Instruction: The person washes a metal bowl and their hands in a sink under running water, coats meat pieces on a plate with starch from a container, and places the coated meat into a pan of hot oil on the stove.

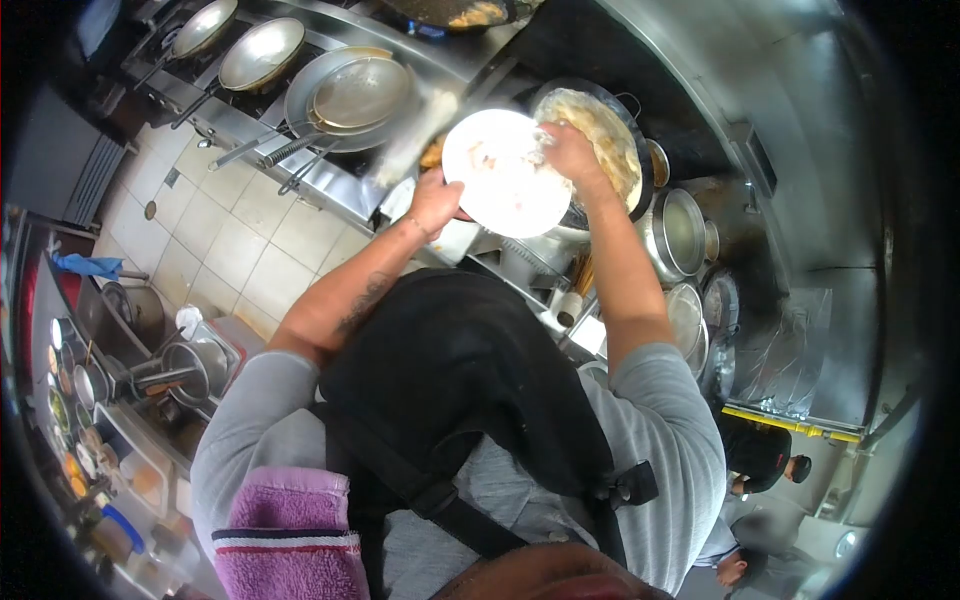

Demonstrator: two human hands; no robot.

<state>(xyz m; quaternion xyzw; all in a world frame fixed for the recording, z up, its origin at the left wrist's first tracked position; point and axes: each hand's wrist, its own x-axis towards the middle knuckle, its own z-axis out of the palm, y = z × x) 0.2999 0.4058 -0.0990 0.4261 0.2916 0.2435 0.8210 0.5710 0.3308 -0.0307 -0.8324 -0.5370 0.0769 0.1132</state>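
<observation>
1 round white plate (505, 195), L hand (437, 203) holding rim, R hand (573, 160), grip unclear, partly hiding 1 round blk pan (645, 165) R of plate, 2 silvery metal pans (262, 53) far L

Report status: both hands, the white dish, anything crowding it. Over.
Left hand grips white dish by its edge. Right hand at dish's opposite side, grip unclear. Dark pan crowding right hand.

Rnd white plate (520, 215), glare-washed, w/ pale bits (488, 160), rim in L hand (436, 204).
</observation>
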